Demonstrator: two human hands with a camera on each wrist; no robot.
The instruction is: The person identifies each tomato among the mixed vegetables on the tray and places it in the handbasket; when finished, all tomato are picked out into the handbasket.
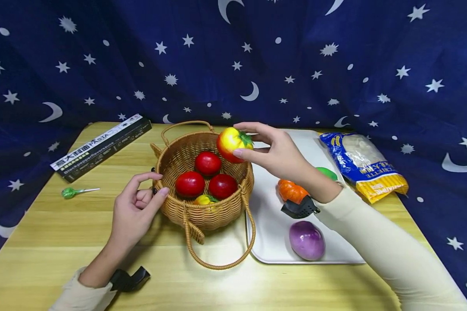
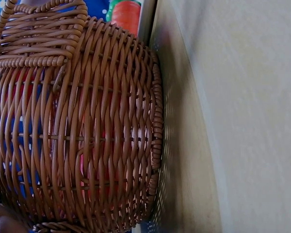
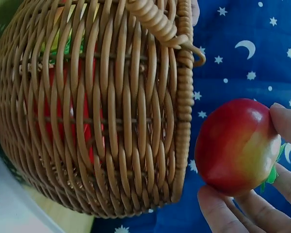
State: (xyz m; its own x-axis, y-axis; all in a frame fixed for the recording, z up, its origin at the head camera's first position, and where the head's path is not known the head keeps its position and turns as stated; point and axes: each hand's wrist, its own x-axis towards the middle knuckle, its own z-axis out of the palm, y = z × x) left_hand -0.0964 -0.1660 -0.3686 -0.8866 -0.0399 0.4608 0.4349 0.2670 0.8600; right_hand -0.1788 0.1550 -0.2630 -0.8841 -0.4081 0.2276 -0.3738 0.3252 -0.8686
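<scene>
My right hand (image 1: 274, 149) pinches a red-and-yellow toy fruit with a green leafy top (image 1: 231, 144) between thumb and fingers, over the right rear rim of a wicker basket (image 1: 208, 216). In the right wrist view the same fruit (image 3: 237, 145) is just beyond the rim. Inside the basket lie three glossy red toy fruits (image 1: 189, 184) and a partly hidden yellow one with green leaves (image 1: 205, 199). My left hand (image 1: 134, 207) grips the basket's left rim with thumb and index finger; only a bit of that hand shows in the left wrist view.
Right of the basket, a white tray (image 1: 270, 246) bears a purple toy vegetable (image 1: 306, 240), an orange pumpkin-like one (image 1: 289, 190) and a green item (image 1: 327, 173). A pasta bag (image 1: 366, 162) lies beyond. At left are a black pasta box (image 1: 101, 149) and a green lollipop (image 1: 70, 192).
</scene>
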